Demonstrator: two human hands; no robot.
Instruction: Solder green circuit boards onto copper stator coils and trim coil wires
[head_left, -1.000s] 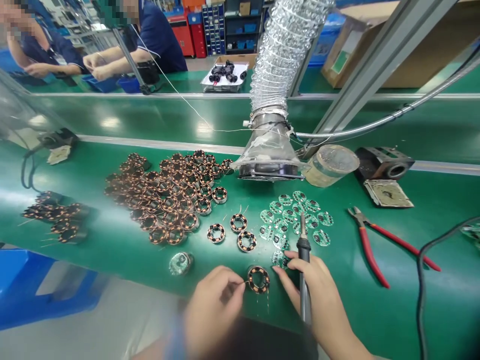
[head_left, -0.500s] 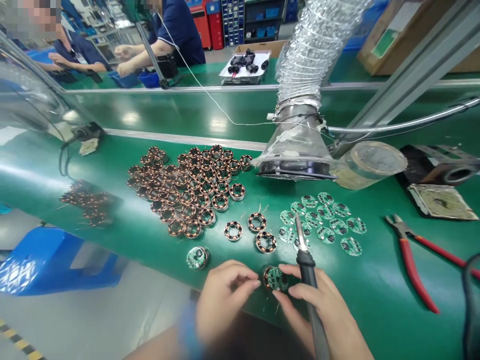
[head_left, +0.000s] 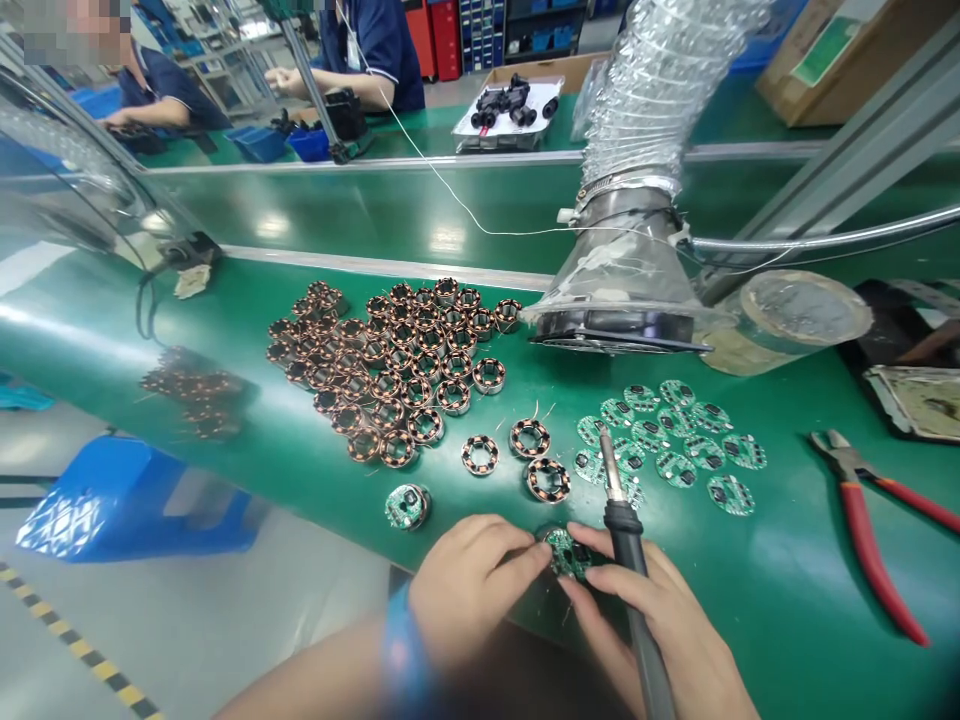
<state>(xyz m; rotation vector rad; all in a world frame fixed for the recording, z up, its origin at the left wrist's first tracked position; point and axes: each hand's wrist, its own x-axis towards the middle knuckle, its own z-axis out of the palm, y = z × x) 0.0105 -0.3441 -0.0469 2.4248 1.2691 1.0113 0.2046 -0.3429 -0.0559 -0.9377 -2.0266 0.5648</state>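
Note:
A round green circuit board sits on a copper-wound motor stator near the table's front edge, between both hands. My left hand, with a blue band at the wrist, is closed, its thumb and forefinger at the left side of this stator; any thin wire between them is too small to see. My right hand keeps a soldering iron in its grip, tip pointing up and away. Its thumb and fingertips also hold the stator's right side. Left of my hands lies another stator topped with a circuit board.
Many copper-wound stators cluster mid-table; loose circuit boards lie right. Red-handled cutters rest farther right. A fume duct hood hangs behind, beside a round container. Two co-workers sit across the bench.
My left thumb and forefinger have moved right, from just beside the stator to its edge. My right hand keeps its hold. The view has shifted slightly.

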